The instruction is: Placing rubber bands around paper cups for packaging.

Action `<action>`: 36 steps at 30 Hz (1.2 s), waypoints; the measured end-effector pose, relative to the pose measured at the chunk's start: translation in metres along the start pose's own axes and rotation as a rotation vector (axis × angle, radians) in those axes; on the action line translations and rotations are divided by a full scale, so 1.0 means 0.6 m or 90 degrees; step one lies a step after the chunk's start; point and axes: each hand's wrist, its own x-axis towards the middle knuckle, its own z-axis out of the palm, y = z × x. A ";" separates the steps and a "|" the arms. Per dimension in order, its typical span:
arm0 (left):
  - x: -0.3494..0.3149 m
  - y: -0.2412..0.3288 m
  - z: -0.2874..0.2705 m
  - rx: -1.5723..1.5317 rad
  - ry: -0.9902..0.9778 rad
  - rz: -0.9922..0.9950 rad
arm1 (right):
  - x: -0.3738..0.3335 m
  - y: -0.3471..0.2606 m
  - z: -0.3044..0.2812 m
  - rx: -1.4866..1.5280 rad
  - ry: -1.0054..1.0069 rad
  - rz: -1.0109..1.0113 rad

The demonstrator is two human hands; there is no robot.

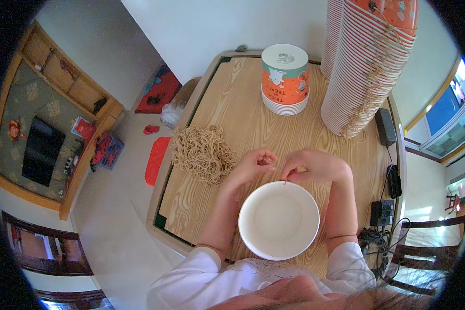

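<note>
While the white paper bucket sits mouth-up at the lower middle of the frame, right between the forearms, both hands are busy just past its far rim. The right hand has its thumb and finger pinched on a short twine end right at that rim. As for the left hand, it's just off to the side with fingers curled in, but I can't tell if there's a thin strand in there.

Left of center on the wood-grain bench there's a big messy heap of tan twine, near the left forearm. Up top, slightly right of center, a short stack of orange-and-green Halloween buckets stands bottom-up. Upper right is a seriously tall bucket stack with loose twine strands draped down its side, plus another stack behind it. Black power adapter beside that, tangled black cables lower right, and a dark TV way over at far left.
</note>
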 end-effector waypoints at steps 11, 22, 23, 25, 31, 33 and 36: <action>-0.066 0.077 -0.071 -0.441 0.053 0.134 | 0.041 -0.036 0.043 -0.092 0.056 -0.090; -0.155 0.146 -0.095 -0.598 0.109 0.358 | -0.048 -0.050 -0.002 -0.263 0.277 0.285; -0.157 0.153 -0.089 -0.539 0.137 0.373 | -0.054 -0.061 -0.003 -0.283 0.239 0.341; -0.158 0.165 -0.072 -0.495 0.150 0.389 | -0.060 -0.074 0.007 -0.304 0.200 0.398; -0.176 0.184 -0.032 -0.290 0.190 0.328 | -0.039 -0.127 0.033 -0.233 0.080 0.138; -0.171 0.189 -0.016 -0.306 0.121 0.306 | -0.030 -0.135 0.037 -0.198 0.276 -0.006; -0.158 0.213 0.021 -0.457 0.109 0.311 | 0.001 -0.148 0.054 -0.176 0.423 -0.047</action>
